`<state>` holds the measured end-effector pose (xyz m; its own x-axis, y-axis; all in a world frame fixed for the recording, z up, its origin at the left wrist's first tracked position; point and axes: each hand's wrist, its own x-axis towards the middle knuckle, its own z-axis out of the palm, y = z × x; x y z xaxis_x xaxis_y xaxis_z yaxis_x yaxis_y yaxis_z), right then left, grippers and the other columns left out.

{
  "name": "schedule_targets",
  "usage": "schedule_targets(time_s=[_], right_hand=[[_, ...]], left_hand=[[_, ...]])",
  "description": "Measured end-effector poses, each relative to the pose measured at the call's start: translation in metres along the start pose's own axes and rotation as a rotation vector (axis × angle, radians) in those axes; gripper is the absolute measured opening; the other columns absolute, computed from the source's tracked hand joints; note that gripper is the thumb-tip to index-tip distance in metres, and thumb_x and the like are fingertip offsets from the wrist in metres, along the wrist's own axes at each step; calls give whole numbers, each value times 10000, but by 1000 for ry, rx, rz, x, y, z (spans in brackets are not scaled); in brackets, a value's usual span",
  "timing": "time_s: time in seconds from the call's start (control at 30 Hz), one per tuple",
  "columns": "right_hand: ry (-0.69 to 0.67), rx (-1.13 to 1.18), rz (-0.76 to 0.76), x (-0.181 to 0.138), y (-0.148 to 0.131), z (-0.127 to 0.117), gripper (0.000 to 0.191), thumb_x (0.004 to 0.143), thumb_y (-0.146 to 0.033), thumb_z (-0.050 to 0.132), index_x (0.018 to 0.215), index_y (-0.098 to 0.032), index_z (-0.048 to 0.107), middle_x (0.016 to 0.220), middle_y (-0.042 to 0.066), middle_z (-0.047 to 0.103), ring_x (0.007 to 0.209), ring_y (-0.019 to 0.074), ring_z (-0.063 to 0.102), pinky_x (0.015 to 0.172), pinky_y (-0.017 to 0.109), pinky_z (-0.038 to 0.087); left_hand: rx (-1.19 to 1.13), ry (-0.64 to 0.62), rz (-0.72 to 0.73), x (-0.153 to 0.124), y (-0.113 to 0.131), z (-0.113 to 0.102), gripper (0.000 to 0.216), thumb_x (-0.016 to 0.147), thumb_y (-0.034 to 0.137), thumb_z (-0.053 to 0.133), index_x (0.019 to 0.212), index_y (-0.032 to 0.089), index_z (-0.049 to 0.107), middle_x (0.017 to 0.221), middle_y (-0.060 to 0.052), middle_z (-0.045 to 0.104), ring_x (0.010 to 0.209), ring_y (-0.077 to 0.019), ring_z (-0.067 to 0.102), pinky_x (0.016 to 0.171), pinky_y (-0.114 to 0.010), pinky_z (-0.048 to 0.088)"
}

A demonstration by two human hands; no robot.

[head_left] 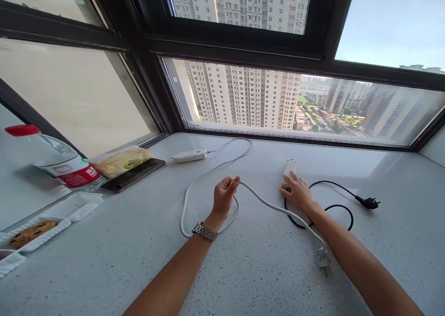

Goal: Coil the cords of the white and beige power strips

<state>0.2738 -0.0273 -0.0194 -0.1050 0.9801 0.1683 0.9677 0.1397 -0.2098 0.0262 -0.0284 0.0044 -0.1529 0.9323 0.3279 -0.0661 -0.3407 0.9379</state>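
We look down at a pale, finely speckled stone sill (243, 269) that runs under a black-framed window (239, 51). Our left hand (224, 196) is curled into a loose fist around a smooth, round white cable (264, 204), gripping it between the thumb and the bent fingers and lifting that stretch a little off the stone. From the fist the cable arcs to the right and down, passes under our right forearm and ends in a white plug (324, 260) with bare metal prongs, lying flat on the sill. On the other side it drops into a wide loop near our wrist, where a metal link watch (204, 231) sits, then trails back to a slim white rectangular power strip (188, 156) lying close to the glass.

Our right hand (298, 191) rests palm down, fingers spread and relaxed, on a second power strip (289, 170), a narrow cream-coloured bar; it presses on the near end and clasps nothing. A thin black cable (333, 209) curls out from under that hand in a loose ring and ends in a black plug (367, 202) lying to the right.

Off to the left stand a clear plastic bottle (52, 160) with a red cap and red label, a crinkly yellow packet (120, 161) lying on a dark flat phone (134, 174), and a white paper tray (66, 214) holding a brown cookie (31, 232).
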Motion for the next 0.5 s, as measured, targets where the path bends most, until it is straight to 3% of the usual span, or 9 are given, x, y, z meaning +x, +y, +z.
schedule_targets(time_s=[0.2, 0.3, 0.4, 0.5], right_hand=[[11, 73, -143, -53, 17, -11, 502, 845, -521, 517, 1253, -229, 517, 1457, 121, 373, 1236, 307, 461, 961, 436, 405], [35, 142, -162, -81, 45, -22, 332, 868, -420, 489, 1116, -216, 574, 1402, 115, 448, 1000, 251, 609, 828, 391, 483], [-9, 179, -137, -98, 79, -34, 285, 870, -332, 439, 1107, -228, 558, 1396, 121, 454, 749, 180, 637, 673, 345, 508], [-39, 173, -119, -107, 114, -44, 348, 881, -348, 396, 1192, -254, 522, 1422, 116, 425, 885, 216, 639, 675, 339, 515]], left_hand=[[39, 11, 38, 1, -6, -4, 521, 692, 559, 643, 508, 212, 301, 483, 59, 252, 462, -93, 246, 444, -242, 247], [55, 10, 53, 1, -7, -5, 519, 705, 552, 637, 512, 211, 298, 482, 58, 257, 462, -93, 245, 443, -242, 240], [72, -3, 54, -1, -5, -6, 520, 716, 552, 630, 513, 210, 295, 490, 60, 239, 461, -92, 221, 439, -242, 234], [80, -15, 47, -3, -2, -6, 525, 716, 550, 633, 511, 210, 289, 499, 60, 229, 457, -89, 206, 433, -242, 233]])
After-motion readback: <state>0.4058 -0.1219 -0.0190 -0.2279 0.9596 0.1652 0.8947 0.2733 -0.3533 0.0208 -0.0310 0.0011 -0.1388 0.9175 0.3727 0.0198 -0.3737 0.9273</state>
